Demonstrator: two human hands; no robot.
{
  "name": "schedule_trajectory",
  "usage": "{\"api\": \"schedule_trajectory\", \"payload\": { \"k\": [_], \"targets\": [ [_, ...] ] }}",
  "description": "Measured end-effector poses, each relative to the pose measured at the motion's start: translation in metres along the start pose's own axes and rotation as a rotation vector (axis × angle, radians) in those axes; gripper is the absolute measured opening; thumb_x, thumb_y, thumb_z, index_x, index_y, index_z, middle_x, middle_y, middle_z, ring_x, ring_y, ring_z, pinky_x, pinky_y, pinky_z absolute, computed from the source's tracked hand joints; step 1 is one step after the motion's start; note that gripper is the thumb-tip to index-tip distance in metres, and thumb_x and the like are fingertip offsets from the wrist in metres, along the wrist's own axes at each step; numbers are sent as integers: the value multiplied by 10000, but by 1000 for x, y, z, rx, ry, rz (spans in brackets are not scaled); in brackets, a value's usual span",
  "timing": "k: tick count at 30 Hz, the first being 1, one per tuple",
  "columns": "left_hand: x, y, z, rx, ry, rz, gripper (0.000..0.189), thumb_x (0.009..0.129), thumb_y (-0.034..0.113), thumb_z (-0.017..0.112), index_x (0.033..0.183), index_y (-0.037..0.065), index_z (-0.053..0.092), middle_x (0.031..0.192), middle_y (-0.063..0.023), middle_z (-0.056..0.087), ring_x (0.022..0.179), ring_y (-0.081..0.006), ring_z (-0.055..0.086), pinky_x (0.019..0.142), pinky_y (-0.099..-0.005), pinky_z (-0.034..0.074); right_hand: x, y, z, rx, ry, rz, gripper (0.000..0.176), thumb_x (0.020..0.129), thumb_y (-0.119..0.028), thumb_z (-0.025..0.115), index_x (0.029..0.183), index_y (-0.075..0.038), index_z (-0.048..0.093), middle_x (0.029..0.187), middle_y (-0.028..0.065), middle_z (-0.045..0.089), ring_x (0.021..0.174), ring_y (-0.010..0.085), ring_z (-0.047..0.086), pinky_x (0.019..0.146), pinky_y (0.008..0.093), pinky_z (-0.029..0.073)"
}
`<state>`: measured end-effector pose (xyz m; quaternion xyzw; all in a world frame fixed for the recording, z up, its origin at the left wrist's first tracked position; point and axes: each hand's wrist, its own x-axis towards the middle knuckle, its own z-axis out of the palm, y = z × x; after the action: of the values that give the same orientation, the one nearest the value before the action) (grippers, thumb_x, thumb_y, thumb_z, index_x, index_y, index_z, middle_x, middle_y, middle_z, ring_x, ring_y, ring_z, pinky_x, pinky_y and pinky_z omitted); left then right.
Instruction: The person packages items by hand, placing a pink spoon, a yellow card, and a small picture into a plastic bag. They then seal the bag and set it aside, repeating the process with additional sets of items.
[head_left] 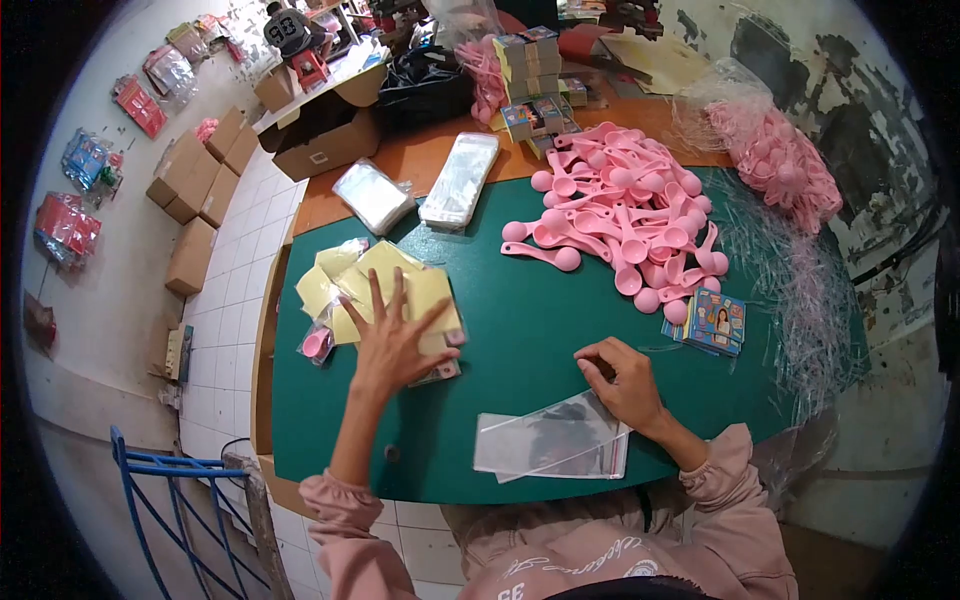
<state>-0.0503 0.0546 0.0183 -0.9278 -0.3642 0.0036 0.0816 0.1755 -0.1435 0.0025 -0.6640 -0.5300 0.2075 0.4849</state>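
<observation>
- Left of centre, left hand (388, 352) spread on cards (432, 292), fingers released — apparently steadying the loose pile.
- Lower centre, bags (555, 440) overlap, near right hand (630, 388), likely for reach; fingers curled, grip unclear.
- Upper right, spoons (628, 225) heaped loose — probably so single ones separate easily.

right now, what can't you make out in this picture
All in the head view:
- Right hand: curled fingers hide whether it grips anything.
- Yellow packets: left hand covers part of them; their undersides are hidden.
- Pink scoops: lower ones buried under the top ones.
- Picture cards: small print too tiny to read.
- Black bag: its dark plastic hides any contents.
</observation>
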Motion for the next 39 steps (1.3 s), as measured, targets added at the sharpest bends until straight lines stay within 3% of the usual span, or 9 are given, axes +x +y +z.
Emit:
{"api": "schedule_trajectory", "payload": {
  "k": [5, 15, 22, 24, 26, 27, 30, 34, 39],
  "targets": [
    [14, -48, 30, -80, 15, -209, 752, 663, 733, 484, 1312, 371, 370, 1427, -176, 201, 1298, -464, 117, 909, -741, 88, 1, 0, -1, -19, 20, -6, 101, 785, -63, 593, 858, 6, 601, 745, 95, 559, 580, 163, 546, 521, 265, 432],
    [3, -92, 27, -28, -19, -511, 678, 736, 670, 462, 1331, 382, 315, 1364, -213, 309, 1288, -405, 221, 951, -679, 165, -4, 4, -4, -93, -7, 17, 93, 797, -70, 590, 852, 5, 604, 744, 99, 562, 570, 168, 544, 516, 268, 427],
    [-36, -147, 25, -220, -149, -654, 786, 711, 736, 410, 1370, 348, 232, 1410, -240, 188, 1306, -448, 103, 994, -653, 19, -2, 9, 1, -105, 8, 2, 91, 800, -83, 590, 836, -1, 609, 725, 92, 559, 560, 162, 531, 508, 271, 418],
    [-51, -169, 33, -147, -139, -615, 774, 706, 727, 436, 1357, 344, 267, 1405, -243, 202, 1298, -451, 134, 998, -648, 55, -2, 11, 2, -111, 16, -7, 89, 801, -84, 590, 831, -3, 610, 719, 91, 558, 557, 162, 527, 505, 269, 414],
    [-66, -178, 37, -235, -69, -668, 728, 698, 643, 536, 1324, 322, 346, 1382, -240, 251, 1274, -455, 186, 969, -583, 266, -2, 10, 1, -105, 30, 30, 81, 796, -76, 589, 821, -2, 611, 715, 92, 557, 550, 165, 520, 501, 266, 406],
    [-79, -197, 53, -181, 70, -535, 659, 730, 521, 579, 1315, 294, 379, 1280, -249, 380, 1208, -437, 320, 968, -542, 297, -2, 9, 1, -102, 29, 29, 81, 796, -76, 589, 821, -2, 611, 715, 92, 557, 550, 165, 520, 501, 266, 406],
    [-113, -237, 73, -328, 197, -407, 625, 750, 446, 582, 1311, 241, 399, 1258, -213, 412, 1169, -385, 401, 970, -430, 340, -1, 10, 3, -96, 24, 24, 80, 796, -73, 587, 819, 0, 610, 714, 90, 556, 545, 164, 512, 500, 265, 400],
    [-153, -282, 89, -905, 64, -596, 618, 747, 297, 609, 1317, 193, 393, 1254, -236, 406, 1111, -380, 447, 942, -406, 372, 0, 13, 4, -133, 1, 32, 70, 797, -59, 583, 815, 3, 608, 717, 82, 560, 564, 144, 522, 508, 254, 406],
    [-164, -342, 103, -540, -222, -776, 578, 784, 343, 573, 1313, 191, 398, 1278, -232, 397, 1152, -387, 405, 966, -408, 350, 1, 10, 4, -115, 19, 83, 69, 795, -49, 581, 825, 7, 607, 727, 78, 567, 589, 133, 539, 521, 246, 418]
  ]
}}
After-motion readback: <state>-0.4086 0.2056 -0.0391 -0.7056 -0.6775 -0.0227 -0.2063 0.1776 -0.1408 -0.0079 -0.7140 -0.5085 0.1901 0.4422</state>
